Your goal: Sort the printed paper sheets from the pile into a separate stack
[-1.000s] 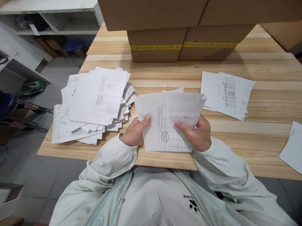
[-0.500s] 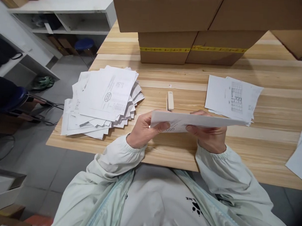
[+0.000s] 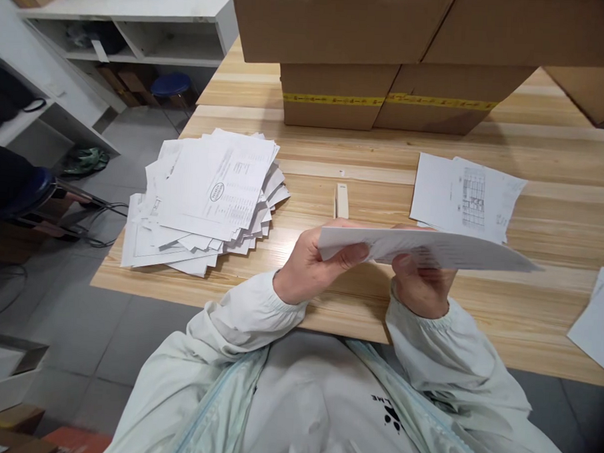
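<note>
Above the front of the table, both hands grip white printed papers (image 3: pixel 461 250), tilted so that I see them almost edge-on. My left hand (image 3: pixel 313 264) is closed on their left end, thumb on the near face. Around the middle of the lower edge, my right hand (image 3: pixel 422 282) pinches them, its other fingers hidden behind. How many sheets there are, I cannot tell. Just beyond my left hand lies a cream stapler (image 3: pixel 342 201), its near end covered. A messy pile of printed papers (image 3: pixel 213 189) is on the left, and a smaller stack (image 3: pixel 463 193) lies on the right.
Large cardboard boxes (image 3: pixel 338 88) with yellow tape are stacked at the back of the wooden table (image 3: pixel 310 150). More white paper (image 3: pixel 598 326) lies at the far right edge. A blue stool (image 3: pixel 171 84) and white shelving (image 3: pixel 156 6) stand beyond the table on the left.
The held papers have shifted to the right and bend more at their right end. My left hand has moved right with them, closer to my right hand.
</note>
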A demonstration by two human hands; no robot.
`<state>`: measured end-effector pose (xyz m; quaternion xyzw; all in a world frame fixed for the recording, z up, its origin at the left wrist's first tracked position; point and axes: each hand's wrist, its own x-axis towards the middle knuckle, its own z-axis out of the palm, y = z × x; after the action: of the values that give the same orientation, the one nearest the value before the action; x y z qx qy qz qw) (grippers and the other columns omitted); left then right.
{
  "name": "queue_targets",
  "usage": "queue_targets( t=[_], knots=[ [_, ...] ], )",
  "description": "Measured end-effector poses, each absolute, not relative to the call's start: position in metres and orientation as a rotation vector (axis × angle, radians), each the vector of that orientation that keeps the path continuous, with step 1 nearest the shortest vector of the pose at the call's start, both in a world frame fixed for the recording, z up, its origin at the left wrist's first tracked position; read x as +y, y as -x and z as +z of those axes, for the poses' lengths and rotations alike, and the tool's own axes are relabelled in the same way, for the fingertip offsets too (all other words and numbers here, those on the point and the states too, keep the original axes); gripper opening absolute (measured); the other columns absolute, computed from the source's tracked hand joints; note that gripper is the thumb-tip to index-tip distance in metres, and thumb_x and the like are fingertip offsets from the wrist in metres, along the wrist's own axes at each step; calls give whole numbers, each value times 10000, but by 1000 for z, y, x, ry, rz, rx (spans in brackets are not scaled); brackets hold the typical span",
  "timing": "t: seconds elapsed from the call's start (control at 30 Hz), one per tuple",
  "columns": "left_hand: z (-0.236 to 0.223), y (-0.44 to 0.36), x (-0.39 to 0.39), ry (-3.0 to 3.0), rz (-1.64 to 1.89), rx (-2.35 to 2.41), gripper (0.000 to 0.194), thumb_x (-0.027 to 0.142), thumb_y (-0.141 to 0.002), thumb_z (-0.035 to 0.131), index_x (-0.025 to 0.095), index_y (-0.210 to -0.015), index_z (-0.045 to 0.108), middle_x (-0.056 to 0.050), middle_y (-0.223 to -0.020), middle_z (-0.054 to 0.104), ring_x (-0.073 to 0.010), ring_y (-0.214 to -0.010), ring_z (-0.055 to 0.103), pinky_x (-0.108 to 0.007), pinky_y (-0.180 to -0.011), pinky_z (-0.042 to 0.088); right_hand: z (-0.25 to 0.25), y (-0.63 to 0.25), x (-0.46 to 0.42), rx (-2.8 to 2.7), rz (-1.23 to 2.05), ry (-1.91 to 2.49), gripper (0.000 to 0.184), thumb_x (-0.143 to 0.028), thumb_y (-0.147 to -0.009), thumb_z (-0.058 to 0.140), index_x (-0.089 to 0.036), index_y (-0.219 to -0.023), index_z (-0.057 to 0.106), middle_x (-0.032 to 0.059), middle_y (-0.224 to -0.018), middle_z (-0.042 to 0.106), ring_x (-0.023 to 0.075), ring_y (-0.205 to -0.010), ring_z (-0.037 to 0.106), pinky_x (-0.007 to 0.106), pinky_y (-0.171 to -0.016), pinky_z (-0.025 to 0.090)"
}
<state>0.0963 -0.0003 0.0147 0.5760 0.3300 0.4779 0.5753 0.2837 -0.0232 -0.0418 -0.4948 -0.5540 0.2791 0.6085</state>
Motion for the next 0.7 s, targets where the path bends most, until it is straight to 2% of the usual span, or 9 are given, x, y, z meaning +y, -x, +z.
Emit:
queue_targets(
  t=[0.1, 0.17, 0.23, 0.33, 0.4, 0.5, 0.57, 0.7],
  knots=[
    [21, -97, -6, -1295, 1179, 818, 271, 423, -819, 762, 197, -968, 749, -50, -963, 746, -218, -907, 685, -324, -843, 533, -27, -282, -27, -1215, 450, 1148, 228, -510, -814, 735, -286, -854, 711, 40, -804, 727, 243, -745, 685, 403, -682, 588],
    [22, -93, -10, -1192, 1252, 902, 373, 421, -805, 778, 220, -1110, 703, -47, -1049, 735, -224, -973, 680, -319, -881, 522, -15, -283, -31, -1218, 502, 1265, 218, -477, -808, 751, -263, -832, 718, 31, -749, 731, 215, -667, 677, 345, -585, 570],
    [17, -86, -14, -1103, 1274, 992, 568, 396, -794, 789, 273, -1312, 589, -34, -1097, 719, -202, -950, 673, -298, -855, 516, -9, -288, -36, -1231, 758, 1328, 269, -466, -806, 758, -249, -963, 729, 24, -751, 741, 188, -598, 668, 301, -502, 542],
    [-5, -73, -18, -1113, 1195, 1124, 746, 303, -813, 752, 328, -1474, 406, 21, -862, 677, -121, -673, 582, -244, -658, 472, -18, -297, -44, -1207, 1260, 1306, 446, -444, -837, 741, -240, -1222, 646, 17, -769, 754, 172, -538, 671, 276, -455, 536],
    [-24, -66, -18, -1187, 1056, 1165, 658, 219, -815, 708, 287, -1421, 459, 75, -656, 529, -86, -536, 441, -217, -542, 385, -32, -302, -50, -1149, 1466, 1309, 544, -444, -859, 723, -227, -1331, 563, 24, -780, 764, 178, -528, 682, 272, -437, 534],
    [-45, -66, -12, -1250, 771, 1138, 301, 154, -796, 647, 190, -1094, 627, 105, -559, 361, -60, -479, 357, -183, -479, 322, -53, -310, -57, -1026, 1530, 1352, 724, -467, -852, 727, -217, -1458, 421, 37, -812, 778, 191, -537, 699, 285, -450, 552],
    [-51, -71, -3, -1233, 649, 1125, 138, 157, -797, 609, 165, -931, 640, 99, -549, 365, -60, -469, 389, -172, -461, 363, -61, -315, -58, -958, 1478, 1393, 820, -479, -833, 742, -223, -1507, 351, 30, -789, 776, 196, -520, 695, 294, -453, 555],
    [-51, -88, 15, -1194, 621, 1117, 122, 118, -790, 565, 146, -868, 655, 90, -541, 403, -72, -475, 464, -184, -458, 464, -64, -325, -49, -889, 1370, 1459, 903, -486, -781, 785, -215, -1522, 346, -1, -683, 750, 192, -470, 666, 284, -431, 532]
  ],
)
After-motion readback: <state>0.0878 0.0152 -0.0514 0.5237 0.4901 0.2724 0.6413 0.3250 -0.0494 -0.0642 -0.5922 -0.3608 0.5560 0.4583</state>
